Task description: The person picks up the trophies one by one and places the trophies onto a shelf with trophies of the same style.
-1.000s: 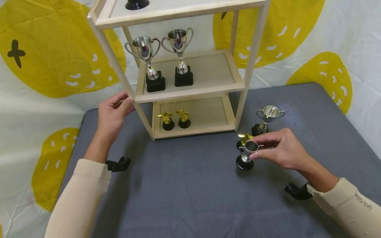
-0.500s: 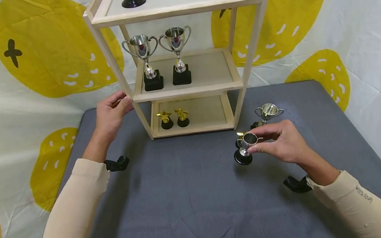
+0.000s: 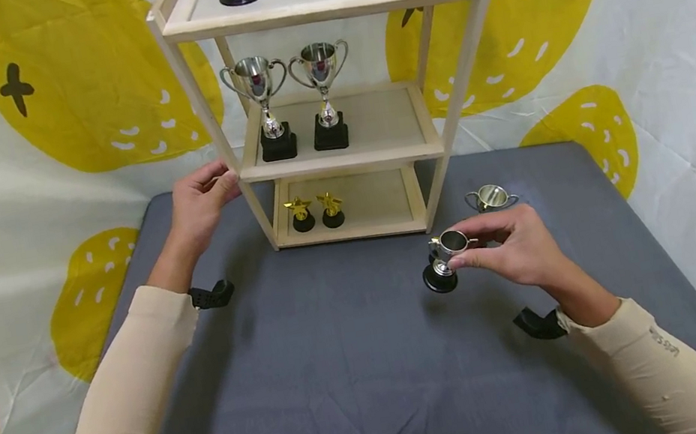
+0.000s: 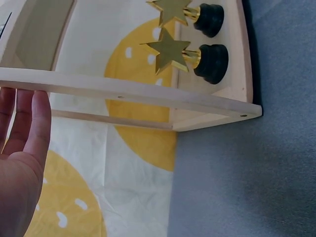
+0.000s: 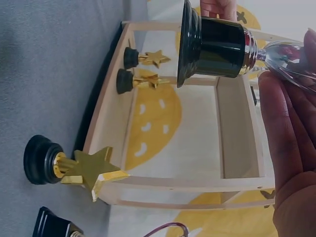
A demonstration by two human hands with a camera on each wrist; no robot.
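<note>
Right hand (image 3: 516, 243): I pinched the small silver cup (image 3: 443, 268) between thumb and fingers, above the table (image 3: 316, 359), right of and nearer than the shelf unit (image 3: 339, 162).
Left hand (image 3: 198, 203): fingers extended loosely, tips touching the left post (image 4: 98, 88); no firm grasp noted.
Change: cup raised slightly further off the tabletop; in my judgement it was in transit, not yet set down.
Cup finish: shiny bowl, side handles, round black base downward.
Table, right: gold star trophy (image 5: 91, 168); larger silver trophy (image 3: 492, 199) farther off.
Middle tier, left: two tall silver trophies (image 3: 256, 80).
</note>
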